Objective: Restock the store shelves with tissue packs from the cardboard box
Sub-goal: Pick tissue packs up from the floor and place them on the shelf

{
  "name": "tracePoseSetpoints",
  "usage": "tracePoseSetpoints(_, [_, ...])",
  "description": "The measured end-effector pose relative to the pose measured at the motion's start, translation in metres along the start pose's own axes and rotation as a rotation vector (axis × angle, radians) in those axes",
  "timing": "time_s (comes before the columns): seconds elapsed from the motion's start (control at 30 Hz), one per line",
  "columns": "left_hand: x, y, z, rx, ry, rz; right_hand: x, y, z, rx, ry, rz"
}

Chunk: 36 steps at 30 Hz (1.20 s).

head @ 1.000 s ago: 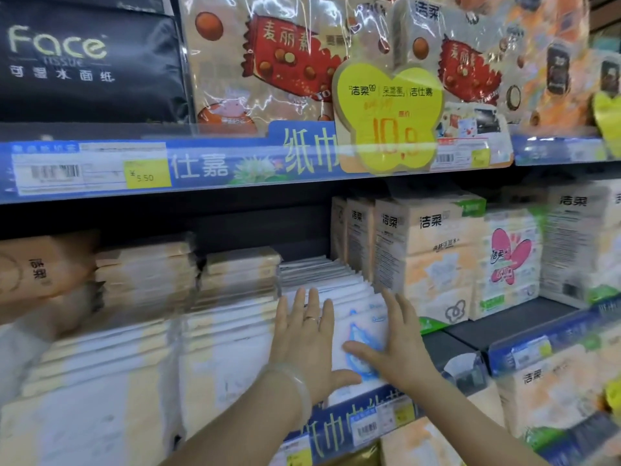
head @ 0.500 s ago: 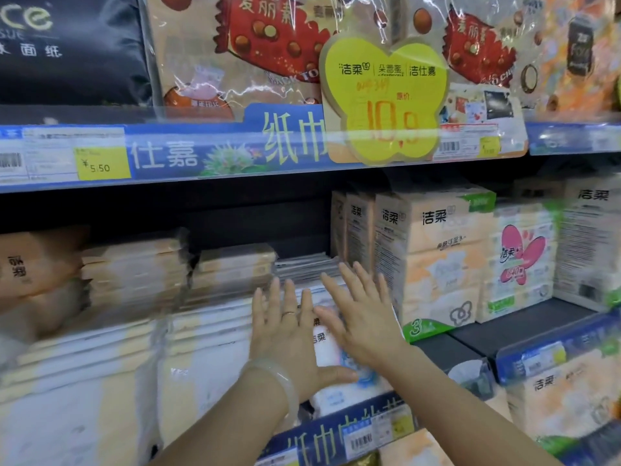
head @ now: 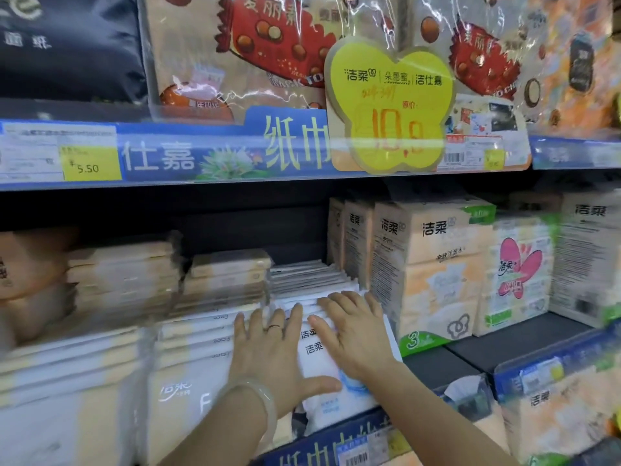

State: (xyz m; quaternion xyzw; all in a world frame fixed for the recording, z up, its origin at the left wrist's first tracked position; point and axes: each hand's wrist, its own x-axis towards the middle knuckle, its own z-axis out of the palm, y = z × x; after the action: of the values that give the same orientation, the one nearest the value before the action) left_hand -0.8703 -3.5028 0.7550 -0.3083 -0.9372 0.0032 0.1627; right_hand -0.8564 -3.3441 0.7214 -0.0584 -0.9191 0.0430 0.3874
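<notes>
Right hand (head: pixel 356 334) has slid up the white tissue pack (head: pixel 317 356); left hand (head: pixel 272 351) stays. Fingers flat, gripping nothing. Pack stands upright, long axis vertical, face toward the palms.

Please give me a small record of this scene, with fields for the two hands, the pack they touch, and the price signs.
left hand: flat, fingers straight, pressing the white tissue pack
right hand: flat on the same pack
wrist: pale bangle on the left
neighbour: beige tissue pack to the right
signs: yellow butterfly tag 10.9; yellow price label 5.50
</notes>
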Motion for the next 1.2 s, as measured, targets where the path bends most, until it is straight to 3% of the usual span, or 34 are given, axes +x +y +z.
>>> tracePoseSetpoints(0.1, [-0.015,-0.004,-0.014,-0.136,0.125,0.039,0.005,0.002,-0.016,0.308,-0.079,0.066])
tracePoseSetpoints(0.2, [-0.054,-0.021,-0.016,-0.309,0.32,0.076,-0.008,-0.016,-0.047,0.611,0.08,0.124])
tracePoseSetpoints(0.27, [-0.09,-0.044,0.0,-0.283,0.419,0.031,-0.032,-0.039,-0.057,0.613,0.081,0.059])
tracePoseSetpoints(0.37, [-0.145,-0.091,0.036,-0.295,0.555,-0.049,-0.068,-0.085,-0.043,0.452,0.125,-0.214])
tracePoseSetpoints(0.47, [-0.19,-0.143,0.057,-0.205,0.642,-0.246,-0.089,-0.132,-0.009,0.315,0.122,-0.432])
tracePoseSetpoints(0.57, [-0.221,-0.193,0.058,-0.169,0.569,-0.474,-0.095,-0.18,0.014,0.204,0.071,-0.528])
tracePoseSetpoints(0.67, [-0.24,-0.228,0.047,-0.16,0.318,-0.668,-0.091,-0.218,0.029,0.085,0.019,-0.602])
tracePoseSetpoints(0.83, [-0.257,-0.248,0.033,-0.178,0.009,-0.665,-0.093,-0.233,0.037,-0.022,-0.159,-0.568])
tracePoseSetpoints(0.97, [-0.258,-0.239,0.026,-0.217,0.019,-0.606,-0.091,-0.236,0.022,-0.098,-0.366,-0.499])
tracePoseSetpoints(1.2, [-0.22,-0.172,0.041,-0.244,0.202,-0.284,-0.119,-0.206,-0.034,0.068,-0.252,-0.272])
